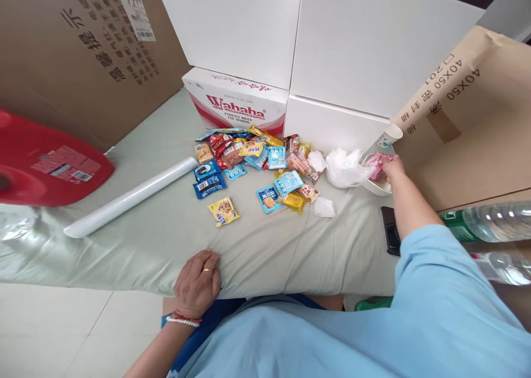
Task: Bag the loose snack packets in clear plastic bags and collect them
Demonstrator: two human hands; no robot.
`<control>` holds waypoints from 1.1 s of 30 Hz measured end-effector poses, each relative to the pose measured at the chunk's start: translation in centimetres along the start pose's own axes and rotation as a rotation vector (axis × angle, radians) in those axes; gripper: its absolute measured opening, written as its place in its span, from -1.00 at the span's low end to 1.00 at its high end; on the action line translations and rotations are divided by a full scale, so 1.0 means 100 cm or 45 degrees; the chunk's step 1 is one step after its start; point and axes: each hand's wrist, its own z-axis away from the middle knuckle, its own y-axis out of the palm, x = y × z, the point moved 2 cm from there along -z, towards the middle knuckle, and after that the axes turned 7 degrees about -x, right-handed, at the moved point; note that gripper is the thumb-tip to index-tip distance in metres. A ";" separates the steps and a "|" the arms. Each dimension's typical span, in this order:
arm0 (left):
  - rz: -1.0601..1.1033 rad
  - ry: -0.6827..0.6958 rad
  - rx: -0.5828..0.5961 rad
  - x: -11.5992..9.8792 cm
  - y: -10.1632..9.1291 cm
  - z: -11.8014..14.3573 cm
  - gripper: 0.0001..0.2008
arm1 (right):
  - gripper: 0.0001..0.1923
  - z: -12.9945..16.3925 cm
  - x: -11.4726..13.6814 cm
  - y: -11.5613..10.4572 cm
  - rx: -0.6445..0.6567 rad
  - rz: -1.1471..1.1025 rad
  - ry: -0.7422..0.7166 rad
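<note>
A person (415, 201) in a light blue shirt (323, 339) reaches over a pale green cloth (257, 251), the right hand (394, 169) at a white bowl (375, 189) far to the right, where a pink packet (378, 161) sits in the bowl. The packet lies just left of the fingers, touching them; its long axis is unclear because it looks crumpled and partly covered, and I cannot tell whether the fingers are clamped on it. The left hand (198, 281) is well apart, resting at the cloth's near edge, loosely curled around nothing I can see. Left of the bowl come a white plastic bag (346, 168) and a heap of bright snack packets (277, 157). Behind the heap, a box (238, 110) reads "Wahaha" and "Purified water for drinking". The brown carton (481, 118) on the right says "40X50" twice; the left-hand carton (83, 85) carries slanting Chinese print, "温馨提示".
</note>
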 end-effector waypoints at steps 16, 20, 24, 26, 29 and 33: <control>-0.037 0.018 -0.044 -0.004 0.001 0.001 -0.72 | -0.67 0.163 0.039 0.014 -0.185 -0.493 -0.632; 0.128 -0.153 -0.044 -0.006 -0.005 -0.006 -0.81 | -0.67 0.226 0.056 0.035 0.218 -0.452 -0.742; 0.571 -0.538 -0.007 -0.029 -0.016 -0.013 -0.89 | -0.64 0.268 0.053 0.033 -0.043 -0.740 -0.170; 0.872 -0.731 0.114 -0.052 -0.017 -0.015 -0.87 | -0.63 0.299 0.064 0.031 -0.008 -0.937 0.034; 1.458 -0.989 0.495 -0.095 -0.007 -0.021 -0.63 | -0.64 0.348 0.100 0.026 0.329 -1.145 0.010; 1.805 -1.314 0.698 -0.123 0.012 -0.040 -0.40 | -0.70 0.377 0.143 0.017 0.630 -1.204 -0.259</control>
